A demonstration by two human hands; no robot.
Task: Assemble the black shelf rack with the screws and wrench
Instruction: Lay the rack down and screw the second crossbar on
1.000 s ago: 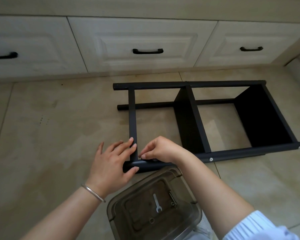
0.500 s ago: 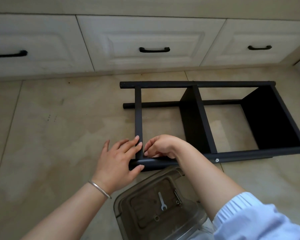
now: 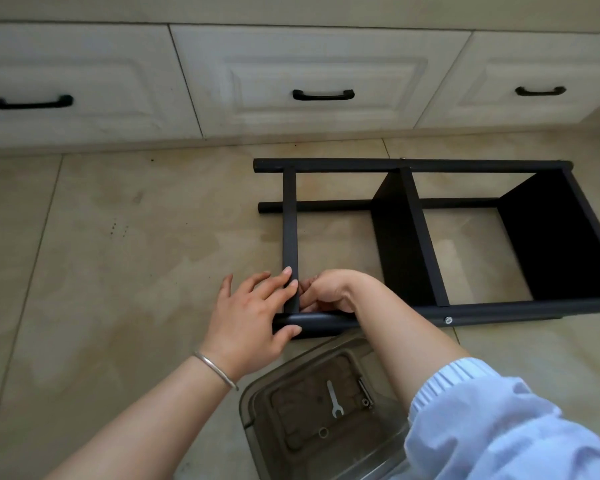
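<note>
Underfoot, a beige tiled floor (image 3: 118, 271) is filling most of the view, its tiles blotchy and lightly stained, and it is meeting a run of cream panelled cabinet drawers (image 3: 319, 77) with black handles along the far side. Lying on its side on the tiles, right of centre, the black shelf rack (image 3: 409, 237) is showing two round rails, a crossbar and two dark panels. Nearer the person, a smoky clear plastic container (image 3: 257, 403) is sitting on the floor, holding a small silver wrench (image 3: 334, 398) and a few screws (image 3: 365, 396). The left hand (image 3: 250, 320) is resting on the rack's near left corner, fingers straight across the crossbar and thumb on the near rail. The right hand (image 3: 329, 289) is curling its fingers at the same joint; what it is pinching cannot be told.
</note>
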